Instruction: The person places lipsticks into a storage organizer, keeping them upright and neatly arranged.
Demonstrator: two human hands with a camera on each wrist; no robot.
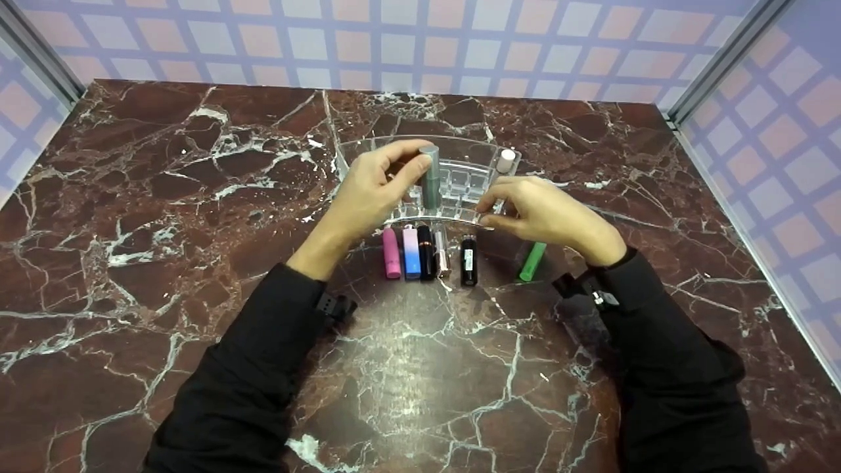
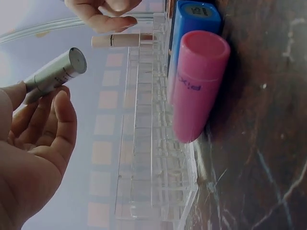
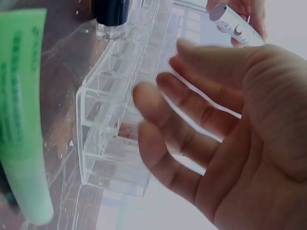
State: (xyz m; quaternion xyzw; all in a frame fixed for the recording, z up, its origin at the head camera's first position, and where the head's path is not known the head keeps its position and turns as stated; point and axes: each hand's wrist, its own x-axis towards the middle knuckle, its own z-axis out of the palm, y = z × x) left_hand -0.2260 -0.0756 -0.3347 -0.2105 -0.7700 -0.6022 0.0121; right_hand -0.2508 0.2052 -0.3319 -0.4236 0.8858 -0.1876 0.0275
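The tube point(image 1: 431, 189) was a silver-grey cylinder with a flat, round end and small dark print on its side. It was pinched near its top by the left grip point(image 1: 378, 180), nearly upright with a slight tilt, above the rack point(image 1: 458, 176). The rack was clear, with a curved front and stepped rows of compartments, and sat on the counter point(image 1: 407, 374).

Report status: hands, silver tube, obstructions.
Left hand pinches silver tube, raised above clear organizer. Right hand near organizer, holding nothing. Nothing visibly blocking tube.
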